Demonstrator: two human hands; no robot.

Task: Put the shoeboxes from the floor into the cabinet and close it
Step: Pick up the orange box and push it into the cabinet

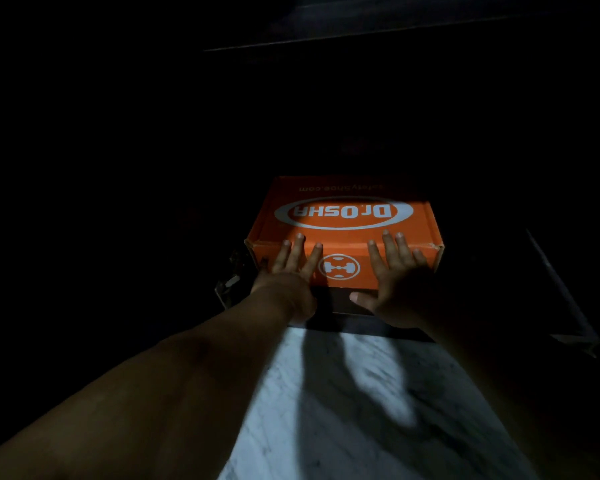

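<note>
An orange shoebox [343,233] with a white oval logo on its lid sits partly inside the dark cabinet opening, its near end facing me. My left hand [290,271] presses flat against the left part of that near end, fingers straight and spread. My right hand [395,271] presses flat on the right part, fingertips reaching the lid's edge and thumb low under the box front. The cabinet's dark bottom ledge [354,323] lies just below the box. The cabinet interior is too dark to make out.
A pale marbled floor [326,410] stretches between my arms, crossed by their shadows. A dark metal hinge or bracket [227,282] shows left of the box. A dim panel edge, possibly the cabinet door [561,289], slants at the right.
</note>
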